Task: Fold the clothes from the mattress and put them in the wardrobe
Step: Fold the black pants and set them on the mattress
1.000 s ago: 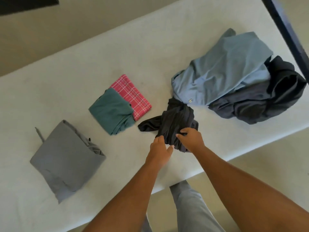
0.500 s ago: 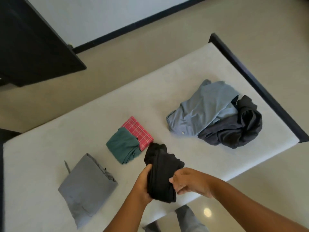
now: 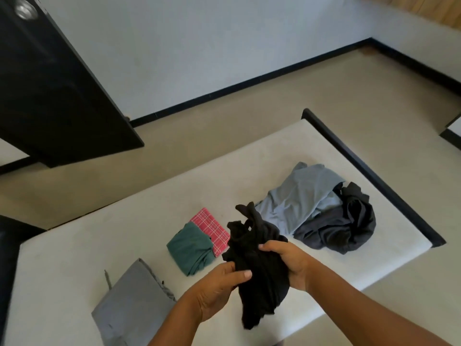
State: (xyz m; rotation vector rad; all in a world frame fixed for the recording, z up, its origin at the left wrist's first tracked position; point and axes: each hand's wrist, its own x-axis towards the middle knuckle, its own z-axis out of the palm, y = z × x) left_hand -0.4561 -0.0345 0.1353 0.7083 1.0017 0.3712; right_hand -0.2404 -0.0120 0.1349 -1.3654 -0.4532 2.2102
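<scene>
Both hands are on the black garment [image 3: 259, 265], held up over the near edge of the mattress [image 3: 112, 240] and clear of its surface as far as I can tell.

Left hand [image 3: 219, 285]: fingers curled round the garment's left side, thumb across the front.
Right hand [image 3: 287, 260]: gripping the right side, fingers wrapped over the upper bunch.

The garment is bunched, not folded flat. Two loose ends stick up above the hands. The rest hangs below them, past the mattress near edge.

On the mattress:
- grey fold [image 3: 132, 303]: near-left part, lying flat, with a thin strap poking out at its far corner.
- green fold [image 3: 192, 248]: mid mattress, overlapping the plaid fold [image 3: 212, 226], which lies just behind it and touches it.
- blue shirt [image 3: 299, 198]: right part of the mattress, unfolded and crumpled.
- dark pile [image 3: 344, 226]: right end of the mattress, crumpled, touching the blue shirt and partly under it. Whether it is one item or two, cannot tell.

A black frame rail [image 3: 361, 171] runs along the mattress right end. A black panel [image 3: 50, 83] stands beyond the mattress far-left side; wardrobe or door, cannot tell. Beige floor [image 3: 224, 116] lies beyond the mattress far edge, with a white wall [image 3: 199, 41] and black skirting past that.
</scene>
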